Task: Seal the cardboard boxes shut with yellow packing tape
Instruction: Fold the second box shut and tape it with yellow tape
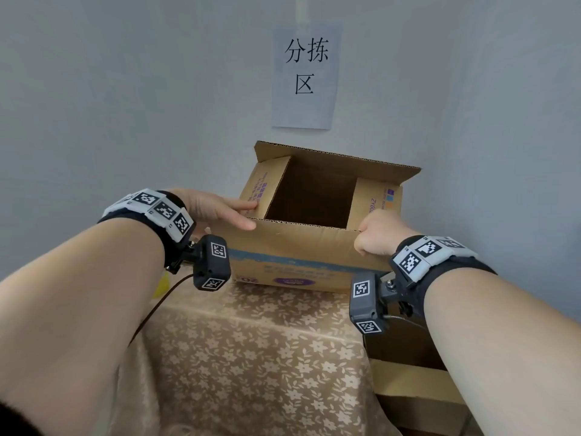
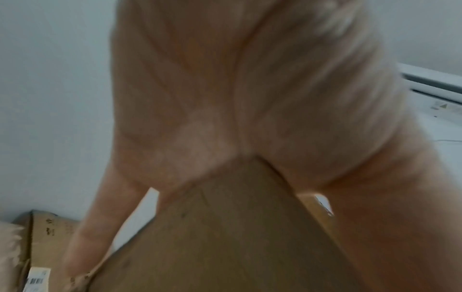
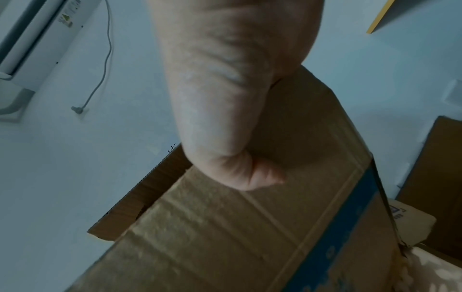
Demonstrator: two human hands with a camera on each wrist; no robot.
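Head view looks down; both wrist views look up closely along the cardboard box.

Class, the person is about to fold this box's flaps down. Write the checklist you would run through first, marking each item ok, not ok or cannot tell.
1. Cardboard box stands on the table: ok.
2. Right hand grips the top edge of the near flap: ok.
3. Left hand touches the box's near left corner with straight fingers: ok.
4. Flaps already closed: not ok, the top is open.
5. Box contents settled: cannot tell, the inside is dark.
6. Tape within reach: cannot tell, only a yellow thing peeks out beside the left wrist.
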